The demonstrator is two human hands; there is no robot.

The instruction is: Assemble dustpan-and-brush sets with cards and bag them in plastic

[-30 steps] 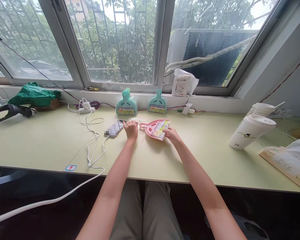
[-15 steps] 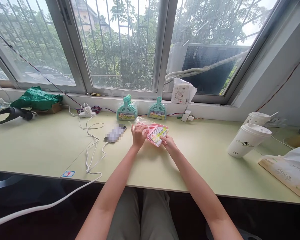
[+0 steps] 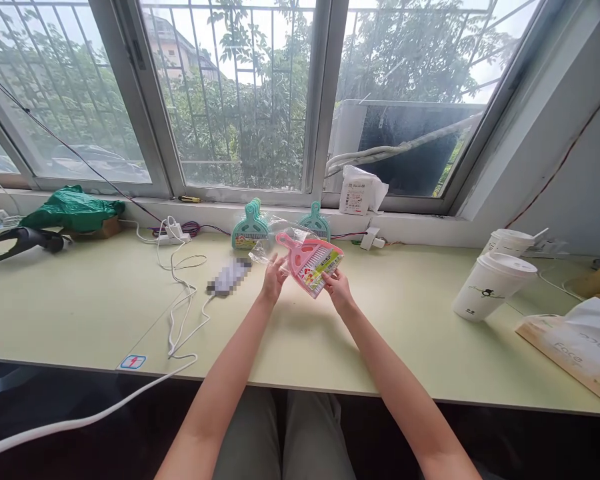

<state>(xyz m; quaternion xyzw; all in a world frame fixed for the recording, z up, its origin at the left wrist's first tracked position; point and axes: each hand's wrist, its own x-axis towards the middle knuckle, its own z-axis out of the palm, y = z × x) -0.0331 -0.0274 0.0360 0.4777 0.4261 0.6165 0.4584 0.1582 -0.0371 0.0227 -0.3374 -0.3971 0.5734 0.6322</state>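
A pink dustpan and brush set [image 3: 307, 257] with a printed label is tilted above the table, its handle toward the upper left. Around it is a clear plastic bag [image 3: 261, 252], loose at the handle end. My right hand [image 3: 339, 288] is closed on the dustpan's lower right edge, thumb over the label. At the left edge, my left hand [image 3: 274, 280] has bent fingers against the clear bag. Behind stand a stack of green dustpan sets [image 3: 251, 227] and another green dustpan set [image 3: 316, 219], the latter partly hidden by the pink one.
A phone [image 3: 229, 277] on a white cable [image 3: 180, 317] lies to the left. White lidded cups [image 3: 495, 287] and a tissue pack [image 3: 573, 350] stand at the right. Along the sill are a green bag [image 3: 73, 208], a power strip [image 3: 174, 233] and a white package [image 3: 357, 193].
The pink dustpan set has been raised and tipped up so its front faces me more. My left hand has shifted from on top of the bag to its left edge.
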